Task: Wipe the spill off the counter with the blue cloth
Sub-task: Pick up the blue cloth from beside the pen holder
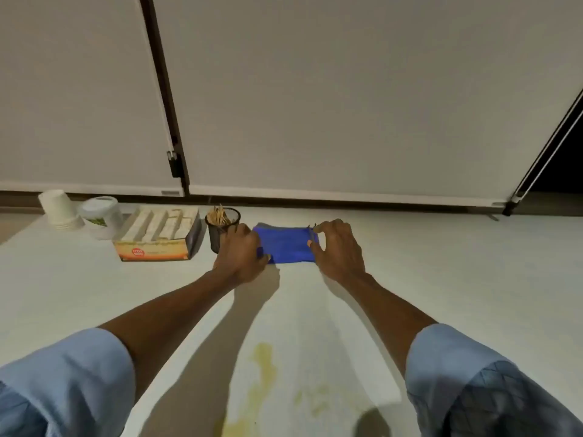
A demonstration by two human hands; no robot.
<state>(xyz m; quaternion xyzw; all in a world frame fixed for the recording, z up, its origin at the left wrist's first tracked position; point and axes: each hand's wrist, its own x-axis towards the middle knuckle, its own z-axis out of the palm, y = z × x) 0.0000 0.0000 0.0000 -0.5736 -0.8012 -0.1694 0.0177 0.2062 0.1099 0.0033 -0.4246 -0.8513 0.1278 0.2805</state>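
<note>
Still at pickup: our left hand [241, 252] and right hand [336, 247] pinching cloth [285, 244] ends. Next, drag toward us onto spill [263, 373].

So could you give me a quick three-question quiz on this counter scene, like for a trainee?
1. True or false: the spill lies farther from the person than the cloth.
2. How many hands touch the cloth?
3. What stands just left of the left hand: A cups, B mesh holder, C box?

Key: 1 false; 2 two, the left hand and right hand at its ends; 3 B, the mesh holder.
</note>
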